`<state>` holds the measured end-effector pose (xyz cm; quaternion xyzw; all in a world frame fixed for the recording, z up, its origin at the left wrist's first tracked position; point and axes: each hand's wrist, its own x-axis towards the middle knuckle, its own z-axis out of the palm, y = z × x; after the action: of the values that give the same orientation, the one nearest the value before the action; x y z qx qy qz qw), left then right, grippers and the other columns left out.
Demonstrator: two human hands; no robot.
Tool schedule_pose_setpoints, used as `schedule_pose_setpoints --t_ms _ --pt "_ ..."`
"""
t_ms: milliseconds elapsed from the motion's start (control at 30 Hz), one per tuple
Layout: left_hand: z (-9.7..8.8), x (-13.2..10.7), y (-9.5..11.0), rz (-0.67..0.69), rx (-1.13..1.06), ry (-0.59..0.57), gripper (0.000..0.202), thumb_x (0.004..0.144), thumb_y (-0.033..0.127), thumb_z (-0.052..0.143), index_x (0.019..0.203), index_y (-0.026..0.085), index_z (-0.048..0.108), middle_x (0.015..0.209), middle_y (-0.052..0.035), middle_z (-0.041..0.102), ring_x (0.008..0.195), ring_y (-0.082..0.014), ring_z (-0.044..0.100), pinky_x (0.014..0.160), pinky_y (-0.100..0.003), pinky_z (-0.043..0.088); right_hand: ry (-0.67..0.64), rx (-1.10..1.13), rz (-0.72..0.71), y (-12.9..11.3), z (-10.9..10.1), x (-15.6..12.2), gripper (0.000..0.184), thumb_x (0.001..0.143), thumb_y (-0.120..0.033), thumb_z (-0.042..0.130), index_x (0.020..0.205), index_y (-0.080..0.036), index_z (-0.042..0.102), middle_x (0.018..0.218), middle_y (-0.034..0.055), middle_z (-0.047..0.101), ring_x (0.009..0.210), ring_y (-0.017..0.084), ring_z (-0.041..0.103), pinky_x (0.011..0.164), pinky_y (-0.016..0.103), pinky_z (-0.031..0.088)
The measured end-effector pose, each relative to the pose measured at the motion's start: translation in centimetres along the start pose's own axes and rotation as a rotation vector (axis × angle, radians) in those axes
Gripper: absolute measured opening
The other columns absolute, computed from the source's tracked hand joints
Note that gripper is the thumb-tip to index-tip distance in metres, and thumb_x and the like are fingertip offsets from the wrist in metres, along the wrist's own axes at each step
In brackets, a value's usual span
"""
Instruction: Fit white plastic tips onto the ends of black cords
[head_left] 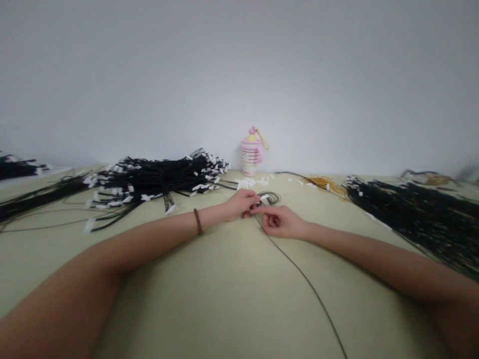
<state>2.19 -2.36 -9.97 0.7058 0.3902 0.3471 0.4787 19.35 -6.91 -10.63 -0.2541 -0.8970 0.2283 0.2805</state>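
In the middle of the head view, my left hand (243,203) has its fingers closed in a pinch around a thin dark cable (299,270). My right hand (283,222) meets it from the right, its index finger reaching to the left fingertips and the others curled in. The cable passes beneath that index finger and runs down to the bottom edge. A white tag (264,197) shows just beyond the fingertips, beside a small loose coil of dark cable (276,198). The exact grip at the fingertips is too small to make out.
White-tagged black cables (160,177) lie piled at left, and another dark bundle (419,214) at right. Behind my hands are white tags (245,184) and a pink-and-white cup-shaped object (250,154) against the wall. Yellow strands (327,184) lie right of it.
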Motion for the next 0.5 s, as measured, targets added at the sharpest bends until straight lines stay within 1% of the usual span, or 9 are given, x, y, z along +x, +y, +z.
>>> schedule_pose_setpoints --t_ms 67,133,167,200,300,333,367,433,500 --pt "0.0 -0.1 0.1 -0.002 -0.004 0.002 0.012 0.074 0.023 0.047 0.069 0.013 0.051 0.053 0.0038 0.047 0.028 -0.0023 0.037 0.026 -0.013 0.026 -0.034 -0.117 -0.095 -0.5 0.1 0.0 0.030 0.073 -0.025 0.052 0.102 -0.018 0.057 0.064 -0.0008 0.053 0.053 0.007 0.044 0.054 0.020 0.037" --pt "-0.1 -0.1 0.1 -0.005 -0.005 0.005 0.013 0.074 0.025 0.048 0.069 0.013 0.051 0.054 0.0036 0.048 0.029 -0.0020 0.037 0.027 -0.013 0.026 0.001 -0.116 -0.122 -0.7 -0.1 0.0 0.024 0.074 -0.029 0.052 0.092 -0.017 0.063 0.074 0.0037 0.058 0.065 0.011 0.049 0.063 0.022 0.038" --pt "-0.1 -0.1 0.1 -0.004 -0.005 0.007 0.014 0.074 0.026 0.048 0.068 0.013 0.052 0.054 0.0036 0.048 0.029 -0.0019 0.037 0.027 -0.013 0.026 0.050 -0.052 -0.075 -0.6 -0.3 0.0 0.023 0.075 -0.031 0.052 0.088 -0.017 0.064 0.077 0.0046 0.059 0.067 0.012 0.051 0.064 0.023 0.039" --pt "-0.1 -0.1 0.1 -0.003 -0.005 0.009 0.014 0.074 0.026 0.049 0.068 0.013 0.052 0.054 0.0036 0.048 0.029 -0.0018 0.037 0.027 -0.013 0.026 0.129 0.036 0.007 -0.4 -0.5 0.1 0.023 0.074 -0.032 0.052 0.085 -0.016 0.065 0.075 0.0042 0.060 0.065 0.011 0.051 0.062 0.022 0.039" --pt "-0.1 0.0 0.1 0.002 -0.004 0.018 0.015 0.074 0.026 0.049 0.067 0.013 0.051 0.054 0.0036 0.047 0.030 -0.0019 0.038 0.027 -0.013 0.026 0.438 0.271 0.303 1.1 -1.0 0.6 0.026 0.073 -0.037 0.053 0.075 -0.014 0.065 0.055 -0.0004 0.055 0.047 0.008 0.044 0.048 0.020 0.035" --pt "0.0 0.0 0.0 0.004 -0.004 0.022 0.015 0.074 0.026 0.050 0.066 0.013 0.051 0.054 0.0036 0.047 0.030 -0.0021 0.038 0.027 -0.013 0.026 0.511 0.301 0.354 2.0 -1.2 0.9 0.028 0.074 -0.038 0.050 0.075 -0.013 0.064 0.053 -0.0013 0.053 0.044 0.007 0.042 0.045 0.019 0.034" --pt "0.0 0.1 0.0 0.005 -0.005 0.026 0.015 0.074 0.026 0.049 0.065 0.013 0.050 0.054 0.0036 0.047 0.029 -0.0022 0.038 0.026 -0.013 0.026 0.579 0.321 0.391 3.0 -1.5 1.1 0.030 0.076 -0.039 0.048 0.078 -0.013 0.062 0.054 -0.0014 0.053 0.043 0.006 0.042 0.043 0.019 0.033" --pt "0.1 0.2 -0.2 0.005 -0.006 0.040 0.015 0.074 0.025 0.048 0.065 0.013 0.050 0.054 0.0035 0.047 0.029 -0.0023 0.037 0.026 -0.013 0.025 0.717 0.369 0.487 5.2 -2.5 1.4 0.029 0.080 -0.037 0.042 0.084 -0.012 0.058 0.065 0.0002 0.055 0.044 0.005 0.043 0.042 0.019 0.034" --pt "0.2 0.3 -0.3 0.002 -0.006 0.059 0.016 0.076 0.026 0.047 0.065 0.013 0.050 0.053 0.0035 0.047 0.028 -0.0022 0.037 0.026 -0.014 0.025 0.811 0.411 0.594 7.3 -3.9 1.3 0.028 0.084 -0.033 0.038 0.086 -0.010 0.055 0.073 0.0029 0.056 0.050 0.006 0.048 0.046 0.020 0.039"
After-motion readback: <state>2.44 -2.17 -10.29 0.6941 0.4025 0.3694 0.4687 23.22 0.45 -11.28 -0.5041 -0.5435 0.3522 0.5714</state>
